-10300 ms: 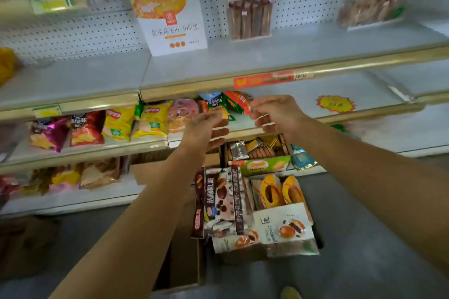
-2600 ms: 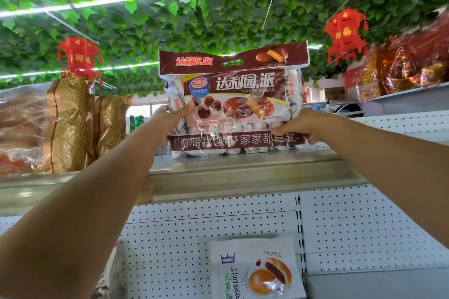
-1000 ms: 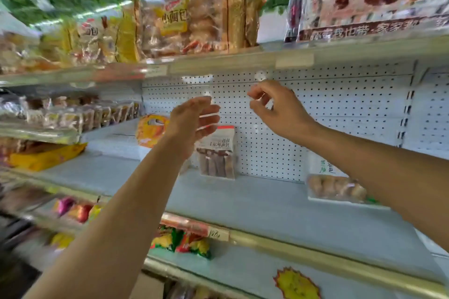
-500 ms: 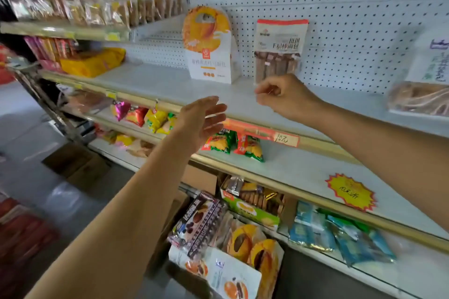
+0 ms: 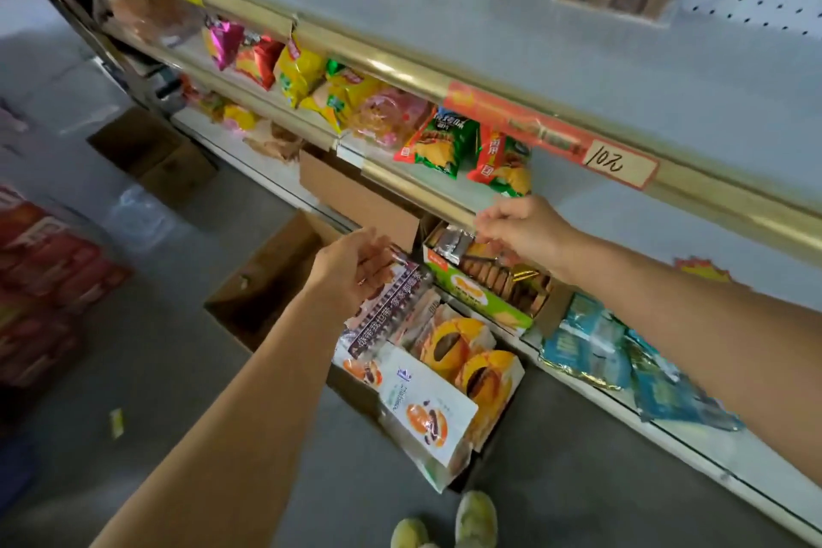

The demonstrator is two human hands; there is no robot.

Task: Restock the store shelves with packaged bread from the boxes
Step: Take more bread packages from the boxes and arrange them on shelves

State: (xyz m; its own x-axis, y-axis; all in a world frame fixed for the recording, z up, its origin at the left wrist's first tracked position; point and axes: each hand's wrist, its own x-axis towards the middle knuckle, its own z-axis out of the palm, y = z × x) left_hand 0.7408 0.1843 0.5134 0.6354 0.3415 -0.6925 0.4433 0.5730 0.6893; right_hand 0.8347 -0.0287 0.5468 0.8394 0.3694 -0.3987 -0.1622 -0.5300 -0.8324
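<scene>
Both arms are down from the top shelf now, and the view has swung from the leafy ceiling to the floor. The big brown pie bag that went up onto the top shelf 2.6 seconds ago is out of sight, so that one looks stocked, and a next pick seems to be on.

The left hand (image 5: 356, 265) reaches toward the open cardboard box (image 5: 267, 276) on the floor, fingers relaxed and spread, gripping nothing; its fingertips sit right over the upper end of a brown-striped bread bag (image 5: 389, 307). Whether they touch the wrapper, I cannot tell. The right hand (image 5: 522, 231) hangs just in front of the lower shelf's gold rail (image 5: 418, 191), fingers loosely curled; whether it pinches anything I cannot tell.

That brown-striped bag stands propped in the box, leaning. Its long axis runs diagonally, from low near the person up toward the shelving, printed strip facing up and left. Beside it lean 2 orange bun packs (image 5: 467, 360) and, nearest the camera, a white bun pouch (image 5: 427, 409), tilted the same way. Behind them, a green tray of biscuits (image 5: 485, 289) sits under the shelf.

My read: the striped bag is the likely target, and a grab at its top edge should lift it out cleanly along that lean. Chip bags (image 5: 438, 142) fill the shelf above, while the wide grey shelf (image 5: 578, 58) higher up has plenty of bare room.
</scene>
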